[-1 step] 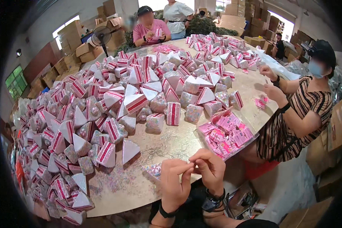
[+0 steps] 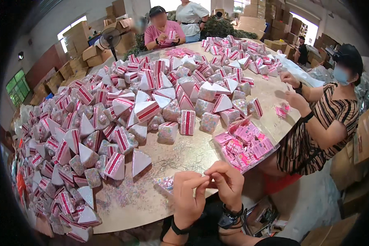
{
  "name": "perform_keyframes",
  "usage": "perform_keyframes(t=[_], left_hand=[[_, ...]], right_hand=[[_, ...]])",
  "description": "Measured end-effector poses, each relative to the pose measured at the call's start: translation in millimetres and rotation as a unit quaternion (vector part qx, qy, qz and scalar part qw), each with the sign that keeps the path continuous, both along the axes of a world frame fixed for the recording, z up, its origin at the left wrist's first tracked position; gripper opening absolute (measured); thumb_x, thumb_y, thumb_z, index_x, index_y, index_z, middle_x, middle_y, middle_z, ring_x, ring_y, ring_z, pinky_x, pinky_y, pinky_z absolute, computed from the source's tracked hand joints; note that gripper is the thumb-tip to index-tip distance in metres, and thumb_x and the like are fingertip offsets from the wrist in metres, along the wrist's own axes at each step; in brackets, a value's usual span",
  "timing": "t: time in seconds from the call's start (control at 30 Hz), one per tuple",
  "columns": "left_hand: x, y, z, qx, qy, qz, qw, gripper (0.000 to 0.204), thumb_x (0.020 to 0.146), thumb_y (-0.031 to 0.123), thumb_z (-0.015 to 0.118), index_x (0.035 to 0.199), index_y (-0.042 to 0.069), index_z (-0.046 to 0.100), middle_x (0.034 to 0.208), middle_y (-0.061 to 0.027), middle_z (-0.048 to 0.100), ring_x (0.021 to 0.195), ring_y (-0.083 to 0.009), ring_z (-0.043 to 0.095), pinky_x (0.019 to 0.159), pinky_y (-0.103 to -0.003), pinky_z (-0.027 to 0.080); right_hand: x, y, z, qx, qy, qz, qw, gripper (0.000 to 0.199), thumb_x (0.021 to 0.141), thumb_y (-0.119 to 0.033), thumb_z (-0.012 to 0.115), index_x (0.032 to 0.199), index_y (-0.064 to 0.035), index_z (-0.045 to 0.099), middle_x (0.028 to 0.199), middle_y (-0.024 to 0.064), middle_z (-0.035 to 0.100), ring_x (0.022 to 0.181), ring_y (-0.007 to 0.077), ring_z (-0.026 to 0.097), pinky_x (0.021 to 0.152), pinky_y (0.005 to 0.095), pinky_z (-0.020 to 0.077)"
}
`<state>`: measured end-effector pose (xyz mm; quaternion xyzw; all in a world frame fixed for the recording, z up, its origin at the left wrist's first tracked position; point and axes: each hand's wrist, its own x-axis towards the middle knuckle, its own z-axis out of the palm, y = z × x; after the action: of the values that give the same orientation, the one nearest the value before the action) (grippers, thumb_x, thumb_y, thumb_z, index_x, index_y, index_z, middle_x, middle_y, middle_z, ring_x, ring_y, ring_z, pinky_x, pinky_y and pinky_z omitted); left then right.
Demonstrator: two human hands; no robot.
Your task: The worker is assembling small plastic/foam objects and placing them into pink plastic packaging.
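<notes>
Crowding pale table (image 2: 131,205) — cake-slice wedges (image 2: 187,123); behind — cardboard boxes (image 2: 95,55), fan (image 2: 110,38).

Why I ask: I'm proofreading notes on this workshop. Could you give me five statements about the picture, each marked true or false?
1. The left hand and right hand are close together, fingers pinched, by the near edge of the table. True.
2. The pink packets lie to the left of the left hand. False: they lie farther out and to the right.
3. A sprinkled piece shows beside the left hand, partly hidden by it. True.
4. The cake-slice shapes are plain dark blue. False: they are whitish with pink or red bands, many speckled.
5. A co-worker in striped clothing is at the table's right side. True.
</notes>
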<state>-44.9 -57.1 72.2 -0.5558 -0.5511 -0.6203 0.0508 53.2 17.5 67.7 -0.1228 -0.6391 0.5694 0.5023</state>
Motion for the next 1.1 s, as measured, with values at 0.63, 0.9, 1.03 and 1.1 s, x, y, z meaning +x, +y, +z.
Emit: perform_keyframes(t=[0.63, 0.9, 1.03, 1.1], left_hand=[[-27, -11, 12, -0.086, 0.096, -0.115, 0.985, 0.028, 0.069, 0.012, 0.080, 0.096, 0.011, 0.072, 0.085, -0.0018, 0.062, 0.079, -0.0214, 0.060, 0.070, -0.033, 0.046], [-24, -21, 16, -0.068, 0.047, -0.173, 0.981, 0.029, 0.070, 0.006, 0.079, 0.098, 0.009, 0.071, 0.092, -0.0053, 0.062, 0.085, -0.0232, 0.060, 0.074, -0.034, 0.047], [-26, -25, 8, -0.050, 0.075, -0.184, 0.979, 0.031, 0.069, 0.004, 0.079, 0.099, 0.009, 0.070, 0.094, -0.0064, 0.062, 0.086, -0.0235, 0.060, 0.074, -0.034, 0.047], [-25, -26, 12, -0.037, 0.096, -0.191, 0.976, 0.030, 0.069, 0.003, 0.078, 0.097, 0.007, 0.068, 0.096, -0.0083, 0.062, 0.086, -0.0250, 0.061, 0.074, -0.034, 0.048]], right_hand=[[29, 18, 8, 0.266, -0.189, 0.025, 0.945, 0.029, 0.060, 0.009, 0.061, 0.087, -0.0007, 0.064, 0.077, 0.0101, 0.059, 0.074, 0.0292, 0.053, 0.064, 0.0358, 0.0434], [34, 6, 21, 0.293, -0.208, 0.009, 0.933, 0.026, 0.059, 0.008, 0.062, 0.084, -0.0012, 0.066, 0.072, 0.0082, 0.059, 0.069, 0.0282, 0.053, 0.062, 0.0360, 0.0433], [35, 0, 19, 0.305, -0.200, 0.004, 0.931, 0.027, 0.059, 0.009, 0.061, 0.083, -0.0016, 0.066, 0.072, 0.0079, 0.060, 0.067, 0.0278, 0.053, 0.061, 0.0356, 0.0427], [35, -3, 23, 0.310, -0.199, -0.018, 0.930, 0.026, 0.058, 0.010, 0.061, 0.080, -0.0017, 0.066, 0.070, 0.0080, 0.059, 0.066, 0.0276, 0.052, 0.058, 0.0354, 0.0413]])
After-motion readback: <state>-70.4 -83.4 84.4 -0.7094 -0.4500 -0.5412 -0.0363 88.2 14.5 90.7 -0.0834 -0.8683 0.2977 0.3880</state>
